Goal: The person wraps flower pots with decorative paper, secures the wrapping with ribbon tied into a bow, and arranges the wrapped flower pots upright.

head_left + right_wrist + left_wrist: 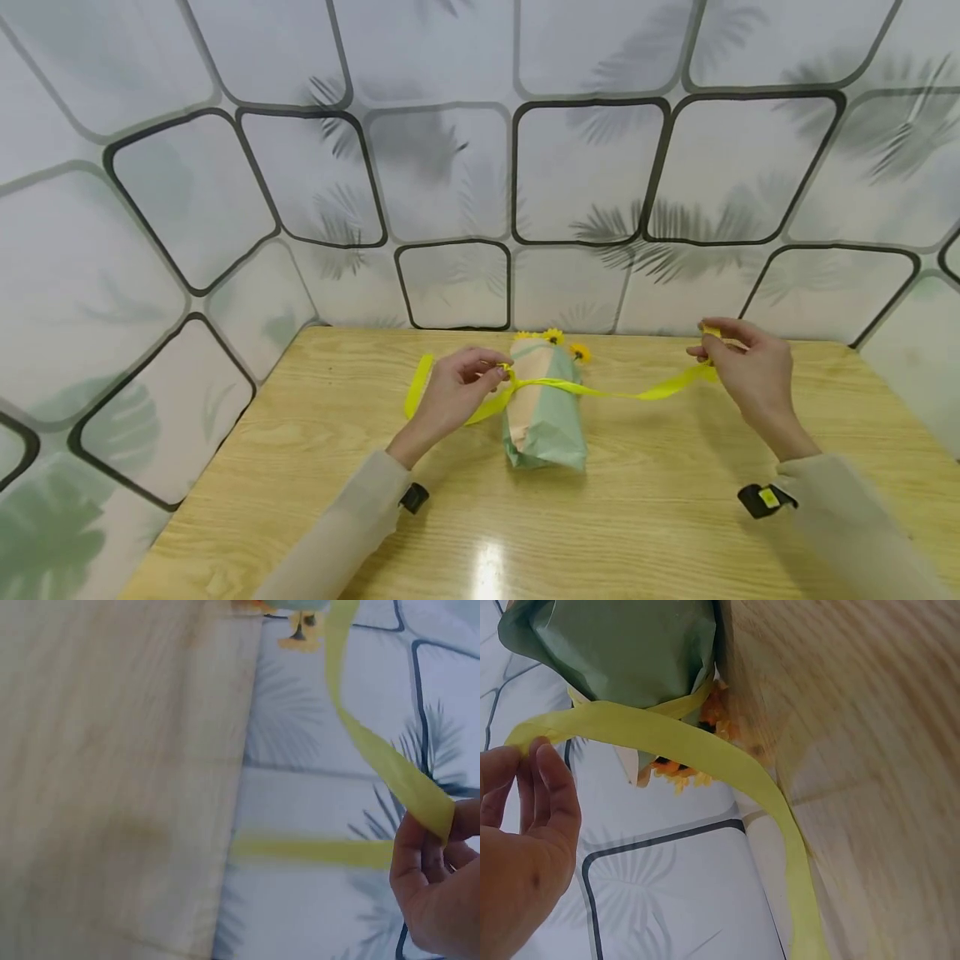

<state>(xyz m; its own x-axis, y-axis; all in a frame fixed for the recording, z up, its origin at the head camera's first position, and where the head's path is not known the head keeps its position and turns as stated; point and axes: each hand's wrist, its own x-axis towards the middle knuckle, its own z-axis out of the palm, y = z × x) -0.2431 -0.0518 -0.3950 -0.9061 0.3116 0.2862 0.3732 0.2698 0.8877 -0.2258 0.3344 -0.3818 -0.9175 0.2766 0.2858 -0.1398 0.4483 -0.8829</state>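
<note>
A bouquet (551, 417) wrapped in green and peach paper lies on the table, its yellow and orange flowers (553, 337) toward the wall. Round its middle runs a yellow ribbon (555, 383). My left hand (453, 387) pinches the ribbon just left of the wrap; in the left wrist view a length of ribbon (682, 742) trails from those fingers across to the table. Well off to the right, my right hand (753, 367) pinches the ribbon's other stretch, which spans from the bouquet. A loose end (315, 853) hangs from the right fingers in the right wrist view.
The wooden table (337, 517) ends at a wall covering (450, 183) with dark rounded outlines and leaf prints. A ribbon tail (417, 385) lies left of the left hand. Each wrist wears a black strapped device (765, 500).
</note>
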